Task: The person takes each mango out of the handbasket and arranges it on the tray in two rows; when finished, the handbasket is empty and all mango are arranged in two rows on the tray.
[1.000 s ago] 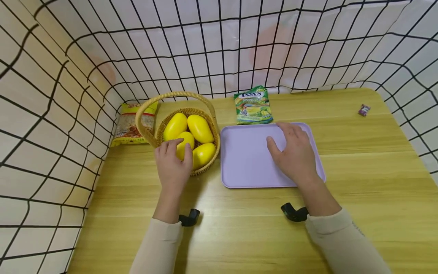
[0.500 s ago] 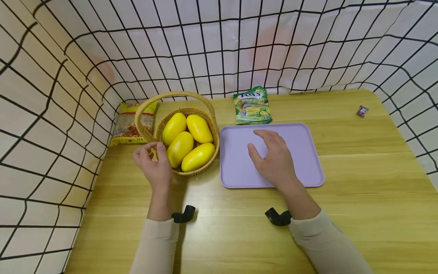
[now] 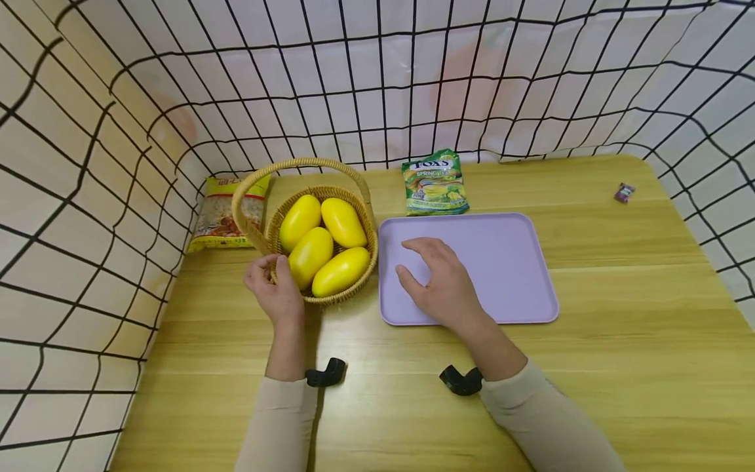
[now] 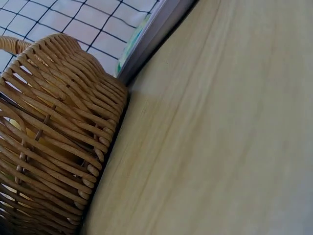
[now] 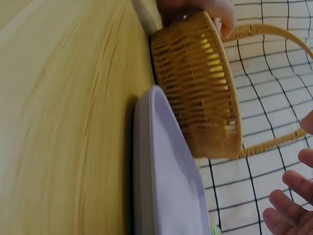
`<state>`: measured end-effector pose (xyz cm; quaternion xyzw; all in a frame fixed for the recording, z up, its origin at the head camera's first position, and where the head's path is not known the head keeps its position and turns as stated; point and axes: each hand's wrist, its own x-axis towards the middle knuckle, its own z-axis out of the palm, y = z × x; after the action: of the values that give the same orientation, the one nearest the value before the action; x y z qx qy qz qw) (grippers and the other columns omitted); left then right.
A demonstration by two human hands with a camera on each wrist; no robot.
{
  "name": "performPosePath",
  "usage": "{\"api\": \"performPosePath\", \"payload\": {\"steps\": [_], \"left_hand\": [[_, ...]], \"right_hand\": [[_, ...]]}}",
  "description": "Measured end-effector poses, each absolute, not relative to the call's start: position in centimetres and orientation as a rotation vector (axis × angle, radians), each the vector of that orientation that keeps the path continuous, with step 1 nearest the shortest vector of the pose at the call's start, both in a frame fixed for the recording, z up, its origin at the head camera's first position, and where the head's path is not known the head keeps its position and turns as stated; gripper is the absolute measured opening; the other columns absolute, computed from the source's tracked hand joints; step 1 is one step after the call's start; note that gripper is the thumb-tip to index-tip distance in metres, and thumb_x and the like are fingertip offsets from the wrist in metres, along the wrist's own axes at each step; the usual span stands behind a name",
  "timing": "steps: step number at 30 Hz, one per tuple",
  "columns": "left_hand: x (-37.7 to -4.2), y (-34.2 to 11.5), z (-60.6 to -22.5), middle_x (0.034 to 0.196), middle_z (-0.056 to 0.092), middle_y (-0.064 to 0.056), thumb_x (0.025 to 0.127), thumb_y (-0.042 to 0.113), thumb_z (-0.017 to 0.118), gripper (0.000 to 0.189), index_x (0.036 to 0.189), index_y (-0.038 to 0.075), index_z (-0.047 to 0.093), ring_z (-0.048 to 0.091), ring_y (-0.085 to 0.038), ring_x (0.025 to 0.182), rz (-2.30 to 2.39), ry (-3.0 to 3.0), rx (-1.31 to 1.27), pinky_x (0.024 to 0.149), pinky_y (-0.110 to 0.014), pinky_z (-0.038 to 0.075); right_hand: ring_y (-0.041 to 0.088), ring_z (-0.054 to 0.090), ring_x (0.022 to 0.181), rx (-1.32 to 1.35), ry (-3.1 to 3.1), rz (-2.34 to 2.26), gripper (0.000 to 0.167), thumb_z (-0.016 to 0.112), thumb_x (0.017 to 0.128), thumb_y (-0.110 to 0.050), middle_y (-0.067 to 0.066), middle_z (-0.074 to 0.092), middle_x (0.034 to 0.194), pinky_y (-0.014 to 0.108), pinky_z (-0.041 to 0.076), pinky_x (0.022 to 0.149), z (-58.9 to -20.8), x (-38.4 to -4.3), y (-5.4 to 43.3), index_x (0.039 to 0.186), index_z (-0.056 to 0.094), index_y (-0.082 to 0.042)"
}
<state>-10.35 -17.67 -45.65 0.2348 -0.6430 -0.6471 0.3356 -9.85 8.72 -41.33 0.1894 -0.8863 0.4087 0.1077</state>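
A wicker basket point(image 3: 348, 293) with a tall arched handle holds several yellow mangoes point(image 3: 340, 271). At its front left rim, my left hand point(image 3: 277, 292) has its fingers curled, thumb against the edge, gripping the basket. The right wrist view shows this left hand point(image 5: 198, 10) on the rim too; the left wrist view shows only the woven side of the basket point(image 4: 58, 132). Over the left part of a lilac tray point(image 3: 507, 275) hovers my right hand point(image 3: 442, 285), thumb and fingers spread apart, holding nothing. Its fingertips point(image 5: 288, 205) show at the right wrist view's edge.
Behind the tray lies a green candy bag point(image 3: 435, 183). A yellow-and-clear food packet point(image 3: 230, 213) lies left of the basket. A small purple wrapped candy point(image 3: 625, 192) sits at the far right. Black wire mesh point(image 3: 383, 85) surrounds the wooden table point(image 3: 389, 406).
My left hand has gone from above the mangoes out to the left, then back right onto the basket's rim. My right hand has moved left across the tray. The basket stays put.
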Motion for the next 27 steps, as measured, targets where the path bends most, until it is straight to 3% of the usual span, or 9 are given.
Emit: {"api": "performPosePath", "payload": {"steps": [4,10,17,27], "left_hand": [[-10.4,-17.9,-45.9,0.119,0.044,0.001,0.098,0.012,0.059,0.010,0.091,0.019,0.060,0.043,-0.017,0.125,-1.746,-1.662,0.648,0.110,-0.034,0.032],[-10.2,-17.9,-46.4,0.122,0.052,0.003,0.098,0.014,0.055,0.009,0.100,0.010,0.063,0.045,-0.013,0.122,-1.840,-1.625,0.636,0.098,-0.026,0.037],[-10.1,-18.0,-46.8,0.113,0.055,0.006,0.096,0.008,0.055,0.014,0.094,0.018,0.065,0.047,-0.012,0.111,-1.853,-1.574,0.609,0.090,-0.024,0.038],[-10.1,-18.0,-47.0,0.110,0.055,0.005,0.096,0.005,0.054,0.011,0.100,0.003,0.063,0.048,-0.011,0.111,-1.839,-1.578,0.579,0.090,-0.024,0.040]], "right_hand": [[0.027,0.055,0.129,0.661,-2.637,1.227,0.043,0.070,0.094,-0.028,0.007,0.062,0.136,0.050,0.045,0.110,-40.8,-10.1,7.5,0.133,0.063,-0.010],[0.026,0.051,0.134,0.795,-2.692,1.256,0.046,0.067,0.096,-0.033,0.006,0.058,0.142,0.050,0.043,0.113,-40.2,-10.8,5.4,0.136,0.062,-0.011],[0.023,0.051,0.134,1.025,-2.701,1.179,0.048,0.072,0.093,-0.036,0.002,0.059,0.140,0.045,0.042,0.115,-39.9,-12.0,3.1,0.135,0.063,-0.014],[0.024,0.051,0.134,1.387,-2.765,0.934,0.049,0.075,0.091,-0.038,0.003,0.063,0.139,0.042,0.033,0.119,-39.6,-15.3,1.5,0.134,0.065,-0.015]]}}
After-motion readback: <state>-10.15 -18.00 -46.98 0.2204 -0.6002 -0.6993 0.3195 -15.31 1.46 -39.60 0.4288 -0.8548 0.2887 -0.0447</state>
